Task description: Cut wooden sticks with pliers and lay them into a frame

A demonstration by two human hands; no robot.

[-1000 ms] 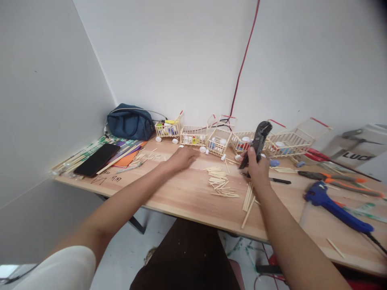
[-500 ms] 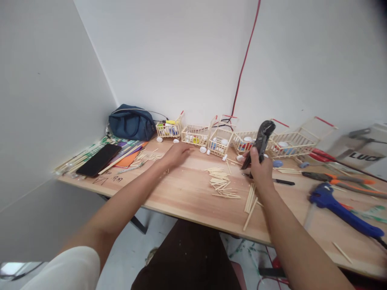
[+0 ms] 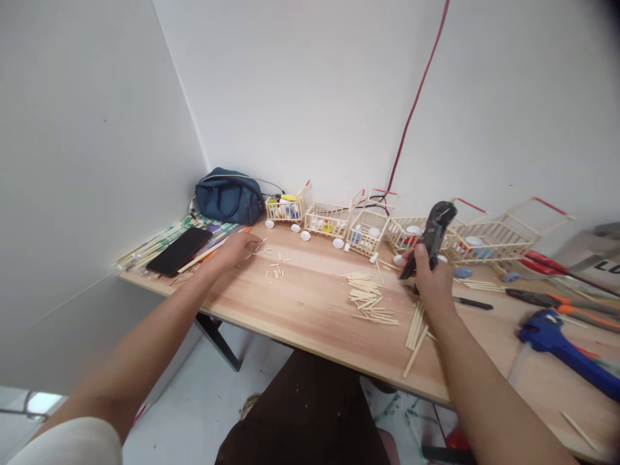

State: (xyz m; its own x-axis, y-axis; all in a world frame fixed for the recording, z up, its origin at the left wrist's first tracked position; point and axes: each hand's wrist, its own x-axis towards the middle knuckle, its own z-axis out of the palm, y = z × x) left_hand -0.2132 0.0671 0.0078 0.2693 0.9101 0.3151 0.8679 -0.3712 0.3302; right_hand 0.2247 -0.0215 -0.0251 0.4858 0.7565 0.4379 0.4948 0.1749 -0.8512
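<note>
My left hand is low over the small cut stick pieces at the table's left part, its fingers loosely bent and apart. Whether its fingertips touch any pieces is hard to see. My right hand grips a black hand tool with a rounded head, held upright above the table. Left of that hand lies a heap of short wooden sticks. Longer sticks lie just below it. Several small stick-built shopping carts with white wheels and red handles stand in a row behind.
A phone and a dark blue bag are on the left. To the right lie a black pen, orange-handled pliers and a blue glue gun. The wooden table's front edge runs before my legs.
My left hand has moved left, from the open tabletop to the small stick pieces. My right hand still grips the black tool. The view has turned slightly left.
</note>
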